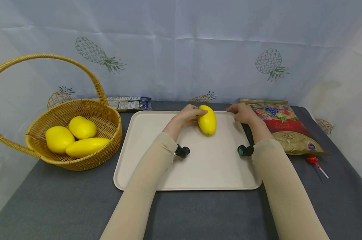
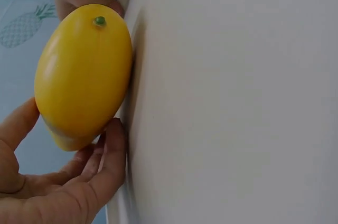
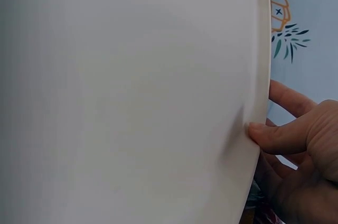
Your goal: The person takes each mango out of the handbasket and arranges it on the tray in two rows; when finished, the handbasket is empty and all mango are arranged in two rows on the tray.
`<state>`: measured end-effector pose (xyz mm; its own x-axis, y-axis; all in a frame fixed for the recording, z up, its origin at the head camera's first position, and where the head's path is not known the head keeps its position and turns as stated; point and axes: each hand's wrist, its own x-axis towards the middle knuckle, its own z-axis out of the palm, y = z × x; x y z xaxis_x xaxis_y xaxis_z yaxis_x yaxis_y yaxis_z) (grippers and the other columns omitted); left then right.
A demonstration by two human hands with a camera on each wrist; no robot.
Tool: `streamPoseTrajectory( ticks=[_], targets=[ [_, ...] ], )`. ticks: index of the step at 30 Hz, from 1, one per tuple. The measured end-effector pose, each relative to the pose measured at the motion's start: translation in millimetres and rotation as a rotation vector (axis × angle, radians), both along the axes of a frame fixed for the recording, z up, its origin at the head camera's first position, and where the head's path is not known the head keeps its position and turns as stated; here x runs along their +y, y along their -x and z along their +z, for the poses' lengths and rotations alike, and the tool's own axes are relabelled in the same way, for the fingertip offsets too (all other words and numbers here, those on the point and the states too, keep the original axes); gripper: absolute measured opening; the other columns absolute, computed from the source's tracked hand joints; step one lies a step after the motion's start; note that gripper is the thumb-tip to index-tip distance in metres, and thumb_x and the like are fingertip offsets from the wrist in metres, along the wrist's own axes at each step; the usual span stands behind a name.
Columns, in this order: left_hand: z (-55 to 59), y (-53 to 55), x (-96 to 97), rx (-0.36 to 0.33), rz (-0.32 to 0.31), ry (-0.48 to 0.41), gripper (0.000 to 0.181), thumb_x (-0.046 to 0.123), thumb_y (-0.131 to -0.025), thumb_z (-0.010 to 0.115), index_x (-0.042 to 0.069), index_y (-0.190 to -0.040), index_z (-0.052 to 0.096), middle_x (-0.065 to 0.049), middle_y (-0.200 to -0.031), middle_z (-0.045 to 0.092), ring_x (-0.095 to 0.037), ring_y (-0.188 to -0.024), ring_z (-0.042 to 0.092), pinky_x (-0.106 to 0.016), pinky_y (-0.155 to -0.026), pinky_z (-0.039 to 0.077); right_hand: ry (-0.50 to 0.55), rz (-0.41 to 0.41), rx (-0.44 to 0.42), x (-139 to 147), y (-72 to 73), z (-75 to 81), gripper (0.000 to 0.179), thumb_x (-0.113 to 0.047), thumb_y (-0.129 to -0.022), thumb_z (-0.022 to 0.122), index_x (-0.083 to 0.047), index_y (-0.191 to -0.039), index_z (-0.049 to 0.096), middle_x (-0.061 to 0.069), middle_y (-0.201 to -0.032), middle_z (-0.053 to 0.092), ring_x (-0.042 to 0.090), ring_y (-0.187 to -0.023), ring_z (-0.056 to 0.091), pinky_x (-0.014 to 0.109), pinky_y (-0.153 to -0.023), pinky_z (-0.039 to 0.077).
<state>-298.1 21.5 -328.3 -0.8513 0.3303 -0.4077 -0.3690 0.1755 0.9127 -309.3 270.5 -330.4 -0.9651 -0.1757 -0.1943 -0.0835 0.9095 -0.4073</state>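
Note:
My left hand holds a smooth yellow mango over the back part of a cream tray. In the left wrist view, the thumb and fingers pinch the lower end of the mango, and a small green stem nub shows near its top. At the tray's back right corner is my right hand. Its thumb presses the inner side of the tray rim in the right wrist view, with the other fingers beyond the edge.
Left of the tray stands a wicker basket with a tall handle, holding several yellow fruits. A long packet lies behind. To the right are a red-and-gold candy bag and a red lollipop on the dark cloth.

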Motion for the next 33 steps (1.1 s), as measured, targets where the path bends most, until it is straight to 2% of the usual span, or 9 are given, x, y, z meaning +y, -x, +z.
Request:
streamPoseTrajectory(
  ticks=[3, 12, 19, 28, 33],
  targets=[
    [-0.7, 0.8, -1.5, -0.02, 0.02, 0.008, 0.059, 0.024, -0.095, 0.067, 0.002, -0.145, 0.043, -0.014, -0.145, 0.05, -0.029, -0.131, 0.056, -0.039, -0.107, 0.051, 0.004, -0.005, 0.003, -1, 0.5, -0.2, 0.055, 0.01, -0.085, 0.045, -0.008, -0.136, 0.058, 0.03, -0.133, 0.055, 0.044, -0.114, 0.052, 0.053, -0.094, 0.052],
    [0.1, 2.0, -4.3, -0.049, 0.078, 0.01, 0.058, 0.023, -0.095, 0.067, -0.001, -0.143, 0.046, -0.017, -0.142, 0.051, -0.03, -0.128, 0.058, -0.037, -0.105, 0.053, -0.002, -0.001, 0.012, -1, 1.7, -0.4, 0.055, 0.011, -0.085, 0.045, -0.008, -0.136, 0.058, 0.03, -0.133, 0.055, 0.045, -0.116, 0.051, 0.055, -0.096, 0.052],
    [0.8, 2.1, -6.2, -0.04, 0.073, 0.026, 0.057, 0.024, -0.096, 0.065, -0.002, -0.143, 0.046, -0.017, -0.142, 0.052, -0.031, -0.128, 0.058, -0.037, -0.105, 0.053, 0.004, -0.004, 0.006, -1, 1.8, -0.6, 0.056, 0.011, -0.086, 0.045, -0.008, -0.136, 0.058, 0.03, -0.133, 0.054, 0.044, -0.115, 0.051, 0.053, -0.093, 0.053],
    [1.6, 1.3, -10.3, -0.035, 0.071, 0.052, 0.058, 0.024, -0.096, 0.065, -0.001, -0.144, 0.044, -0.017, -0.144, 0.05, -0.031, -0.128, 0.059, -0.036, -0.103, 0.055, 0.0, -0.001, 0.009, 0, 0.8, -0.1, 0.055, 0.011, -0.085, 0.044, -0.008, -0.135, 0.058, 0.031, -0.133, 0.054, 0.045, -0.115, 0.051, 0.055, -0.095, 0.052],
    [6.7, -1.6, -14.6, -0.024, 0.064, 0.084, 0.056, 0.024, -0.097, 0.063, -0.001, -0.144, 0.045, -0.015, -0.143, 0.051, -0.029, -0.126, 0.06, -0.036, -0.104, 0.054, -0.001, 0.004, 0.02, 0, 1.1, -1.6, 0.055, 0.011, -0.085, 0.045, -0.008, -0.135, 0.059, 0.03, -0.131, 0.056, 0.045, -0.115, 0.052, 0.054, -0.095, 0.052]
  ],
)
